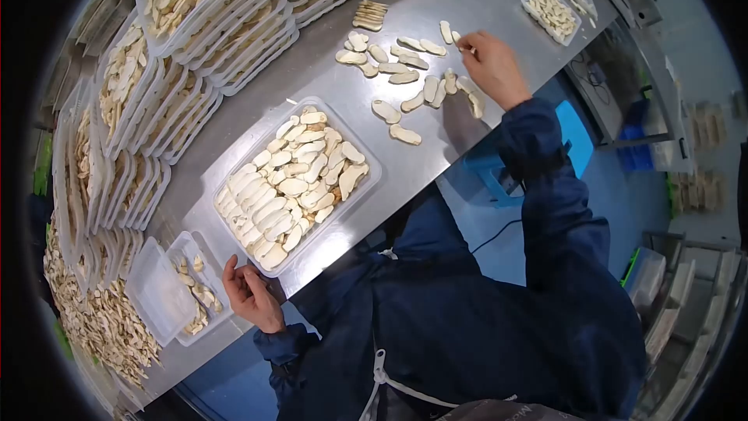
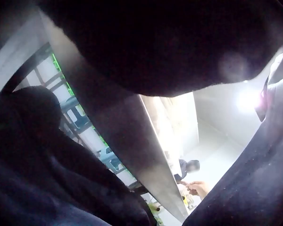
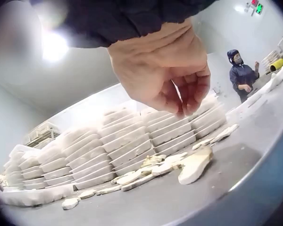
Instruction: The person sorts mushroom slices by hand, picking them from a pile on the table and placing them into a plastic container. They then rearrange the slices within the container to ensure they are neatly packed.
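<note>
Loose slices (image 1: 405, 135) near tabletop (image 1: 436, 4) front edge. Right hand (image 1: 495, 70): fingertips narrow; slice contact can't be told. Left hand (image 1: 255, 304) relaxed, wide, by tray (image 1: 374, 168) corner. Slices best lifted singly, pinched lightly.

The translucent rectangular tray (image 1: 372, 157), its corners rounded, sits flat, slanting from near left to far right; the cream-coloured packed slices (image 1: 292, 185) inside overlap in neat rows at its left, with a looser layer and a few browner pieces toward the right. Beyond its far right side, pale elongated loose slices (image 1: 404, 77) lie scattered, several touching; a compact row (image 1: 370, 15) of slices sits at their far left.
</note>
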